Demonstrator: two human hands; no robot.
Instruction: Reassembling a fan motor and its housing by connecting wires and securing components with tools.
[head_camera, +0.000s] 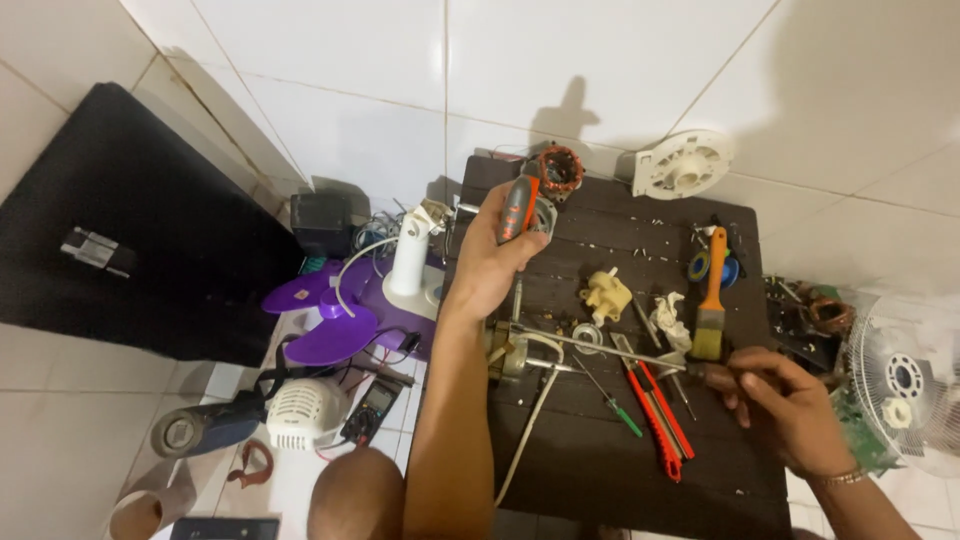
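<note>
Left hand (490, 262) grips the orange-grey electric screwdriver (522, 208); right hand (785, 405) clasps a long thin metal rod (600, 345). Rod may slip, scattering small parts at 12 o'clock.

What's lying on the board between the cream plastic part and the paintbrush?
In the head view, a crumpled white rag lies between the cream part and the paintbrush, with scattered screws around it.

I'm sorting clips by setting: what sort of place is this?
Likely a home floor used for fan repair: a low dark board on white tiles, fan blades, a fan grille, and scattered tools like a paintbrush.
</note>
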